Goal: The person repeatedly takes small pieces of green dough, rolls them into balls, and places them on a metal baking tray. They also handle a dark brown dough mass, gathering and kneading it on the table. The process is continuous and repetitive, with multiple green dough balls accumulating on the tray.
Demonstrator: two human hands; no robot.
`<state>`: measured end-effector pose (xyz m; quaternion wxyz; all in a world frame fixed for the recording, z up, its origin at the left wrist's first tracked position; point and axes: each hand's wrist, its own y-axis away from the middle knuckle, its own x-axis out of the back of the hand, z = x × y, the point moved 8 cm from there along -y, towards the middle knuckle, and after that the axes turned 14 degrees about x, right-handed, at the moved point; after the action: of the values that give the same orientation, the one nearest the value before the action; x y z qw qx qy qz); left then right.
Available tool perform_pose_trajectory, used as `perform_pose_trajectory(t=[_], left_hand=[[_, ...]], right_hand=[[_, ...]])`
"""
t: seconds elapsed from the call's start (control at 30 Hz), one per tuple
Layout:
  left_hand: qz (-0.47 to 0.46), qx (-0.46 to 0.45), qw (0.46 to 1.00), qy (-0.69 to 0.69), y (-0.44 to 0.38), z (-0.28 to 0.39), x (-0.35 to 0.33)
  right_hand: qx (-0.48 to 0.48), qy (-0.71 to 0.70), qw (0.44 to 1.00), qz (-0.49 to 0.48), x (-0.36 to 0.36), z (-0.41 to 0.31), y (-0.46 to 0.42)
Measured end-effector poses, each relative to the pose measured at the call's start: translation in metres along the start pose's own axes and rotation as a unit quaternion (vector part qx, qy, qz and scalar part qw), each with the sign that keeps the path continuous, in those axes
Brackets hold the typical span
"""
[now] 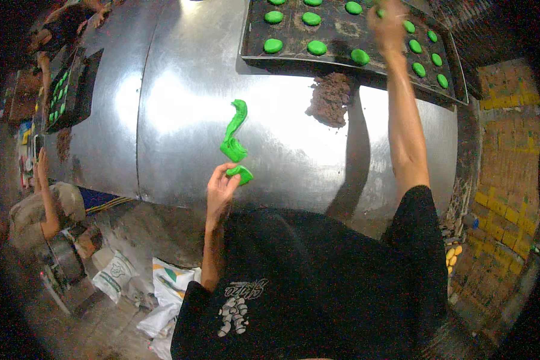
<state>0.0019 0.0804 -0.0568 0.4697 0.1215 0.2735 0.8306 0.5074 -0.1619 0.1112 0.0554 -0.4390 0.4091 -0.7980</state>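
My left hand (222,186) pinches a small flattened piece of green dough (240,174) over the metal table (184,135). Just beyond it lies a long, bent strip of green dough (235,130). A crumbly brown mass of filling (330,100) sits on the table below the tray's near edge. My right arm reaches out over a dark baking tray (297,58) that holds rows of round green dough pieces (317,47). My right hand (387,24) is blurred above the tray, beside one green piece (380,12); whether it holds or touches that piece is unclear.
Two other people work at the left, one near a second tray (72,96) of green pieces, the other with raised hands (40,166) at the table edge. White sacks (171,281) lie on the floor at the lower left. A seam (139,112) crosses the tabletop.
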Motion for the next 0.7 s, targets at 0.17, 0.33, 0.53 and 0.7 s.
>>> perform_pose_trajectory(t=[0.17,0.33,0.53,0.7], left_hand=[[0.032,0.058,0.994,0.088,0.01,0.013,0.003],[-0.046,0.066,0.983,0.168,-0.012,0.013,-0.016],[-0.154,0.032,0.988,0.011,-0.017,0.036,-0.08],[-0.217,0.006,0.976,0.003,-0.003,0.021,-0.112]], right_hand=[[-0.133,-0.193,0.971,0.04,-0.027,-0.05,0.04],[-0.299,-0.413,0.86,0.03,0.059,-0.135,0.072],[-0.338,-0.726,0.562,-0.206,0.107,-0.299,0.16],[-0.43,-0.713,0.525,-0.175,0.133,-0.326,0.181]])
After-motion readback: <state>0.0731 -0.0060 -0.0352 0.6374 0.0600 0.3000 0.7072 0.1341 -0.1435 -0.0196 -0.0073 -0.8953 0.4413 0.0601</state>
